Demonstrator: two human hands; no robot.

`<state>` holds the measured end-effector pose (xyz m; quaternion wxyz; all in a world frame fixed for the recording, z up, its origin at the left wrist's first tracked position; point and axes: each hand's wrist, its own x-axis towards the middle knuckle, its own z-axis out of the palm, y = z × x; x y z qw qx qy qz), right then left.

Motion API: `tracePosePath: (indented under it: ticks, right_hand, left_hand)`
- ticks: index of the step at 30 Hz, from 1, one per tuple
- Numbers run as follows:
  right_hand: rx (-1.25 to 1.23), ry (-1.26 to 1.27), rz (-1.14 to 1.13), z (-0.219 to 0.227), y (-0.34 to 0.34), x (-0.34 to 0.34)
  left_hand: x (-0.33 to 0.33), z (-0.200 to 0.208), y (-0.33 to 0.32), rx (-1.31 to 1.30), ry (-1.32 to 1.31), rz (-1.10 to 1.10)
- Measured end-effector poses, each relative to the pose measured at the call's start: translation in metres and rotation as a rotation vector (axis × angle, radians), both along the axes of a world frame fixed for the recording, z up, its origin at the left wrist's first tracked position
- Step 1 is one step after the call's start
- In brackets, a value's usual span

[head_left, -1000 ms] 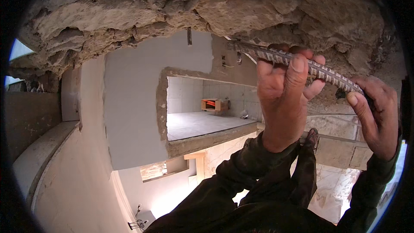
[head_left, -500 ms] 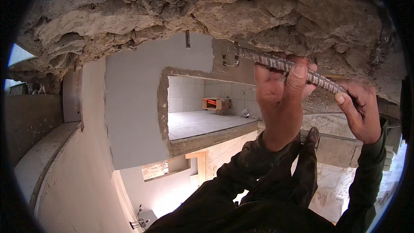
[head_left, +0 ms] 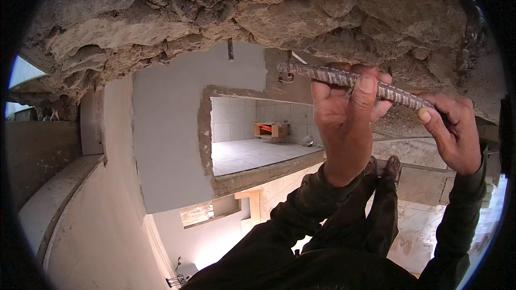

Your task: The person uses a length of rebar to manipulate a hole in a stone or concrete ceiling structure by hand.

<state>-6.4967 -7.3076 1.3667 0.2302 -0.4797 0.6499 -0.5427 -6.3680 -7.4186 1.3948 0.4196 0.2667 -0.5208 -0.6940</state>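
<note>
A short ribbed steel rebar [head_left: 314, 72] runs slantwise in front of me, its left end higher than its right. My left hand [head_left: 346, 121] is closed round its middle, palm up, with the thumb laid along the near side. My right hand [head_left: 454, 131] grips the lower right end between thumb and fingers, hiding that tip. Just above both hands hangs the rough, broken edge of concrete [head_left: 258, 19]. Whether the fingers behind the bar touch the concrete cannot be seen.
Below left is a grey plastered wall [head_left: 166, 129] with a doorway opening onto a tiled floor [head_left: 247, 153]. An orange-and-brown box [head_left: 267, 130] lies inside. A thin dark rod [head_left: 230, 50] juts from the concrete. Black cables [head_left: 176, 279] hang at the bottom left.
The rebar has shifted slightly left, and its left end now stands farther from the concrete edge. My left hand has moved a little left with it; both hands keep their hold.
</note>
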Motion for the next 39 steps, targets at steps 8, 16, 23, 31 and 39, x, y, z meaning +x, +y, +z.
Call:
tracePosePath:
  ticks: [8, 16, 23, 31, 39]
  right_hand:
    - [0.058, -0.026, 0.016, -0.008, -0.002, -0.004]
    - [0.094, -0.163, 0.055, -0.012, -0.005, -0.005]
    - [0.054, -0.259, 0.084, -0.040, -0.016, 0.005]
    - [0.045, -0.300, 0.077, -0.054, -0.024, 0.015]
    - [-0.002, -0.020, -0.088, 0.001, -0.001, 0.017]
  left_hand:
    - [-0.001, 0.003, 0.000, 0.035, -0.062, 0.013]
    - [-0.003, 0.002, -0.002, 0.054, -0.066, 0.020]
    - [0.002, -0.006, -0.008, -0.024, -0.175, 0.041]
    - [0.008, -0.014, -0.018, -0.065, -0.138, -0.027]
    - [0.009, 0.001, -0.004, 0.110, -0.007, -0.095]
